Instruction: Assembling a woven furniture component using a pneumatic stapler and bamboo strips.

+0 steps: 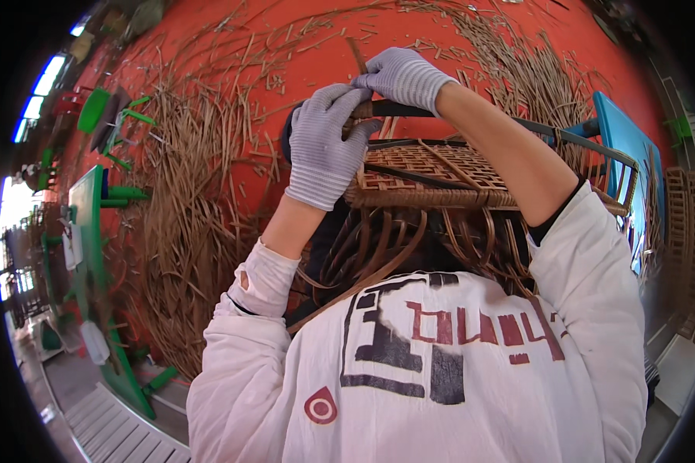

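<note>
A half-woven brown wicker piece (432, 166) on a dark frame lies in front of me, with long loose strands hanging from its near edge. My left hand (328, 147), in a grey striped glove, is wrapped round the frame's far left corner, where brown strip is wound on. Beside it my right hand (405, 77), gloved alike, has its fingertips closed together at the same corner. A flat brown weaving strip (355, 55) sticks up from between the two hands. The fingertips partly hide where the strip meets the frame.
Loose strips (185, 231) lie heaped on the red floor to the left, with another pile (529, 77) at the far right. A green table (93, 285) stands at left, a blue table (629, 154) at right. Small green-legged stools (120, 123) are at far left.
</note>
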Tool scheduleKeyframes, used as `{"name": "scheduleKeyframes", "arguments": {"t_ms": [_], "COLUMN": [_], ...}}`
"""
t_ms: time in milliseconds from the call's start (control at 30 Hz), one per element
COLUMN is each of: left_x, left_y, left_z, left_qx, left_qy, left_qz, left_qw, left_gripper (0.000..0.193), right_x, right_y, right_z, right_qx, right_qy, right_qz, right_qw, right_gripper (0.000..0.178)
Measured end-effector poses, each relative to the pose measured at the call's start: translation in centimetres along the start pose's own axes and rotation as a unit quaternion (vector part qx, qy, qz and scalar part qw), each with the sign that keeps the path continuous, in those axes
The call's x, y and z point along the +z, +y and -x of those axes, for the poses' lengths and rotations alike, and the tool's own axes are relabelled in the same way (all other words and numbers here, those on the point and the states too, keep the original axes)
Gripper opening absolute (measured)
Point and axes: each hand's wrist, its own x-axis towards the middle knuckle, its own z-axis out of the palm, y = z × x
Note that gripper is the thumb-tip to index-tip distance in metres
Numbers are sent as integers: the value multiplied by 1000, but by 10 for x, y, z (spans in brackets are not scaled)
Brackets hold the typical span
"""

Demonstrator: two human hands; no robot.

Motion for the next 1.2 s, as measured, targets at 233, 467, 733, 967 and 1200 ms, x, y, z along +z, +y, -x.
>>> {"name": "scheduleKeyframes", "arguments": {"t_ms": [233, 467, 733, 967, 1200], "left_x": [-10, -13, -6, -8, -11], "left_y": [-9, -9, -16, -14, -12], "left_z": [-20, -22, -28, -28, -30], "left_qx": [103, -47, -109, -140, -118], "left_qy": [-57, -201, -234, -260, -268], "left_qz": [-24, 65, 269, 249, 223], "left_qw": [993, 976, 928, 922, 930], "left_gripper": [36, 32, 27, 26, 27], "right_x": [5, 10, 22, 52, 74], "right_y": [3, 12, -11, -16, -18], "right_z": [-11, 46, 117, 123, 99], "right_qx": [66, -161, -106, 44, 135], "right_qy": [-64, 374, 179, 63, -54], "right_qz": [26, 13, -31, -225, -520], "right_qw": [995, 913, 978, 971, 842], "right_gripper": [39, 23, 23, 33, 28]}}
